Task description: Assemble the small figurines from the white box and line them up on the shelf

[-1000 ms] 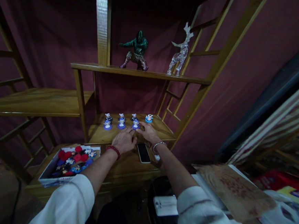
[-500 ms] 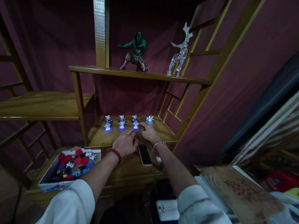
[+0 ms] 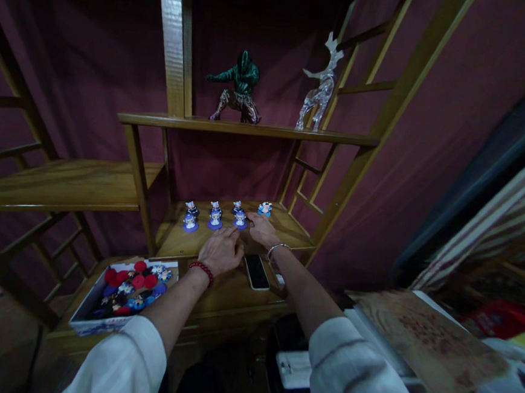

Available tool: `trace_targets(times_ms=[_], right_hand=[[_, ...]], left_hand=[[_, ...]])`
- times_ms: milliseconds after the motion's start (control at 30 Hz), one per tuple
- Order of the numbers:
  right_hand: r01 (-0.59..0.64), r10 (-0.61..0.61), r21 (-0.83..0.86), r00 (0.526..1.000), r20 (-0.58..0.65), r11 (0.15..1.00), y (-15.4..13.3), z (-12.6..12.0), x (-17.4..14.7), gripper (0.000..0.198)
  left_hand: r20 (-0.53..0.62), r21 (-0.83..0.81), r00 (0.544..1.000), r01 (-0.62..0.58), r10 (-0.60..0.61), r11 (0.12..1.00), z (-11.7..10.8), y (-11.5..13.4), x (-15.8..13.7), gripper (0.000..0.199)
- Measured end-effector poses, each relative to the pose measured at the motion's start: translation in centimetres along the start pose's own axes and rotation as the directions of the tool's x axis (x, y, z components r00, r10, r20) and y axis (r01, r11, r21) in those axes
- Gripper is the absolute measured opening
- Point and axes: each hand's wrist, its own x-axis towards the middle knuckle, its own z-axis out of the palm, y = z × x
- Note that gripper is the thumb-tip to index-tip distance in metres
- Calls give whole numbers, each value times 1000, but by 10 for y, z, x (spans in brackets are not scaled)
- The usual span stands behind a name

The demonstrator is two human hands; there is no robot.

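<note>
On the lower shelf, small figurines stand in two short rows. The front row is three purple-based figurines, and the one at its right end (image 3: 240, 220) is nearest to my hands. My right hand (image 3: 262, 230) reaches to that figurine's right side with fingers stretched out, the fingertips at or against it. My left hand (image 3: 220, 251) lies low in front of the same figurine, palm down, fingers extended toward its base; whether they touch it I cannot tell. Three dark-dressed figurines stand behind, such as the left one (image 3: 191, 208). A blue-based figurine (image 3: 265, 209) stands apart at the right.
An open box (image 3: 81, 315) of several figurines and red bases sits lower left. A phone (image 3: 256, 272) lies below my hands. The upper shelf (image 3: 249, 129) holds a dark crouching statue (image 3: 240, 89) and a clear deer (image 3: 318, 92). A white device (image 3: 293, 369) lies below my right forearm.
The view has shifted very slightly. Both hands stay almost in place by the front right figurine, and the figurines keep their arrangement.
</note>
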Motion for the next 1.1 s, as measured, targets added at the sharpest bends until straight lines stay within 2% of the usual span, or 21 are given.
trace_targets(times_ms=[267,533,833,1100], right_hand=[[52,-52,13,999,-8,999,-1,0,-2,45],[-28,45,182,995,-91,983,-11,-10,-19,45],[-51,71,123,984,-164,991,-9,0,-20,42],[-23,48,150,986,-162,988,-9,-1,-21,43]], left_hand=[[22,-6,1000,9,-8,1000,-1,0,0,38],[15,-26,1000,5,-5,1000,0,-1,-2,39],[-25,-17,1000,-2,1,1000,2,-2,-2,41],[-23,-8,1000,12,-13,1000,5,-2,-1,43]])
